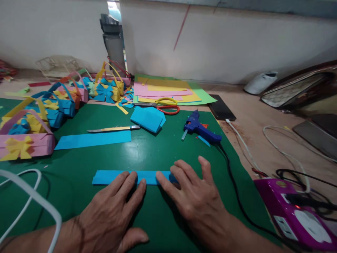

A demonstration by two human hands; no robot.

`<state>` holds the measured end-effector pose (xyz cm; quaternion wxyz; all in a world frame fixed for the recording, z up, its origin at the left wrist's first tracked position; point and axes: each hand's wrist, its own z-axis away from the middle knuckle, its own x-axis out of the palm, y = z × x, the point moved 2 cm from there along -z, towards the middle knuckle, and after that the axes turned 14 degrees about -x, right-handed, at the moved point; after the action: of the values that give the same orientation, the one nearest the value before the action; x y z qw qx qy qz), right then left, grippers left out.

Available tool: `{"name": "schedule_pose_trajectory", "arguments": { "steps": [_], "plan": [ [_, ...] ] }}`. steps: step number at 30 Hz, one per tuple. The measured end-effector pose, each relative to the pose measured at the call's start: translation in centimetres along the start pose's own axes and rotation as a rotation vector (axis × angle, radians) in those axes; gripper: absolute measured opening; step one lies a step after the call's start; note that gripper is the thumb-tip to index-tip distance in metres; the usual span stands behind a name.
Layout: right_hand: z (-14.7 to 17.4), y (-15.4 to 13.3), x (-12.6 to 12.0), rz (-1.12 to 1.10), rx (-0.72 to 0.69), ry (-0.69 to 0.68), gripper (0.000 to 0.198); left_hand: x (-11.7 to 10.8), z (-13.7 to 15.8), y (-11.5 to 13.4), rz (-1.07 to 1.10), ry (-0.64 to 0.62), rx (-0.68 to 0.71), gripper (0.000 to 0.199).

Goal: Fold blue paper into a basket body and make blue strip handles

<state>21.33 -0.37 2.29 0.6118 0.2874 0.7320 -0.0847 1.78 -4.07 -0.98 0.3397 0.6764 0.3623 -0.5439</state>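
Note:
A folded blue paper strip (113,177) lies flat on the green mat (163,154) in front of me. On its middle rest the fingertips of my left hand (113,207), fingers stretched out and thumb apart. The fingers of my right hand (195,196) press on the strip's right part, spread, with one finger raised; they cover its right end. Beyond the strip are another flat blue paper strip (94,140), a craft knife (113,129) along its upper edge, and a folded blue paper piece (147,118).
Several small paper baskets (26,146) stand at the left. Scissors (168,105) lie by stacked coloured paper (168,88). A blue glue gun (197,127) trails its cord toward a purple power strip (297,214). A phone (222,108) and white cable (28,193) are also here.

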Motion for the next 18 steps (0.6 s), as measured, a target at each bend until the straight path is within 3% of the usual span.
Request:
{"name": "schedule_pose_trajectory", "arguments": {
  "steps": [7,18],
  "plan": [
    [-0.5,-1.2,0.0,0.083,-0.135,-0.029,0.030,-0.2,-0.3,0.3,-0.021,-0.088,-0.034,0.076],
    [2.5,-0.2,0.4,0.138,-0.145,-0.030,0.032,-0.6,-0.4,0.1,-0.034,-0.057,-0.030,0.073]
  ]
}}
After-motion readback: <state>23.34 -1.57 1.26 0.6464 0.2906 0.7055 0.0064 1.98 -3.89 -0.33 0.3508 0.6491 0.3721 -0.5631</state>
